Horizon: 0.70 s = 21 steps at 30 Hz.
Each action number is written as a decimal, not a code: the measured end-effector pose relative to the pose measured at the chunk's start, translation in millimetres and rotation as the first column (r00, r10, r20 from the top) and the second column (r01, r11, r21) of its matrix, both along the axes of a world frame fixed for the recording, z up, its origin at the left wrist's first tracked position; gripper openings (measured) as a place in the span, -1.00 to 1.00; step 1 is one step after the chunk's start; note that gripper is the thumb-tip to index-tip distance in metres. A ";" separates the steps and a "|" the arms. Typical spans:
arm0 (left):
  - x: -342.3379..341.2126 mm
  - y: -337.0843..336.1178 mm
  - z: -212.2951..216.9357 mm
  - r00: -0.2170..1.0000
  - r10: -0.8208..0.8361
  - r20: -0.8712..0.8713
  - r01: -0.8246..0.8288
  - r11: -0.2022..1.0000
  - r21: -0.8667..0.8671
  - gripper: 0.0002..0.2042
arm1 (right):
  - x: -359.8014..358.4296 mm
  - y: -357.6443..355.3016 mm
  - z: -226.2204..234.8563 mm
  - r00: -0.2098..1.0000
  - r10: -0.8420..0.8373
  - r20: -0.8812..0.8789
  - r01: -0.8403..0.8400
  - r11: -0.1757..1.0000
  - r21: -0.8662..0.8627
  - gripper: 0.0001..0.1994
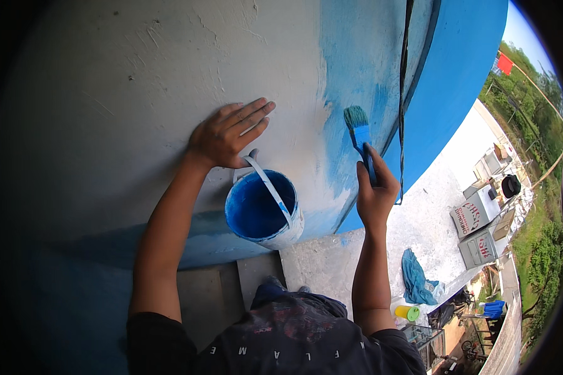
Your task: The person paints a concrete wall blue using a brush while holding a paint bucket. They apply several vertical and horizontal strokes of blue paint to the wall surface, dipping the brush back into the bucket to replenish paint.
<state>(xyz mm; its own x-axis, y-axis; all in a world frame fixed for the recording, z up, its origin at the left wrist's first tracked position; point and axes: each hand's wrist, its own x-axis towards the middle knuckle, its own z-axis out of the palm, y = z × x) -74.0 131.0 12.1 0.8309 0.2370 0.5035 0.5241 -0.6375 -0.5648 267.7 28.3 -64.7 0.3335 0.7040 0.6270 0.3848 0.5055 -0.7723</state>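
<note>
My left hand rests with its fingers stretched out against a pale grey curved wall. From its thumb hangs a white paint bucket by the handle, tilted so that its blue-coated inside shows. How much paint is in it, I cannot tell. My right hand is closed round the handle of a paintbrush, bristles up. Those bristles are coated bluish green and stand at or close to a streaky light-blue painted strip of the wall; contact is unclear.
A dark cable hangs down beside a solid blue band. Below right lies a pale concrete surface with a teal cloth, a yellow container with a green lid and several grey-white boxes. Steps show near my feet.
</note>
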 end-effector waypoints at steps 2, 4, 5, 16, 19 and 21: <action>2.8 -12.2 1.5 0.998 0.027 0.065 -0.018 0.991 -0.135 -0.47 | -7.0 -5.8 13.4 1.000 0.019 -0.004 -0.019 0.996 0.083 -0.63; 12.7 -28.2 -2.5 0.983 0.121 0.134 -0.099 0.982 -0.163 -0.45 | -7.3 -27.1 23.7 0.990 0.144 -0.016 -0.144 0.989 -0.031 -0.65; 16.8 -36.6 -4.0 0.972 0.171 0.164 -0.141 0.974 -0.180 -0.44 | -5.8 -40.0 30.0 0.978 0.206 -0.030 -0.208 0.974 -0.088 -0.65; 59.0 -119.8 -91.8 0.688 0.129 0.715 0.113 0.953 -0.280 -0.41 | 20.7 -96.0 -23.2 0.879 0.475 0.054 -0.366 0.743 -0.561 -0.69; 68.2 -134.0 -108.3 0.650 0.164 0.742 0.149 0.930 -0.336 -0.40 | 6.9 -95.0 -29.0 0.863 0.499 0.086 -0.365 0.731 -0.577 -0.68; 73.5 -142.8 -114.9 0.672 0.179 0.719 0.166 0.910 -0.381 -0.40 | -2.8 -93.3 -28.9 0.840 0.512 0.181 -0.288 0.702 -0.652 -0.69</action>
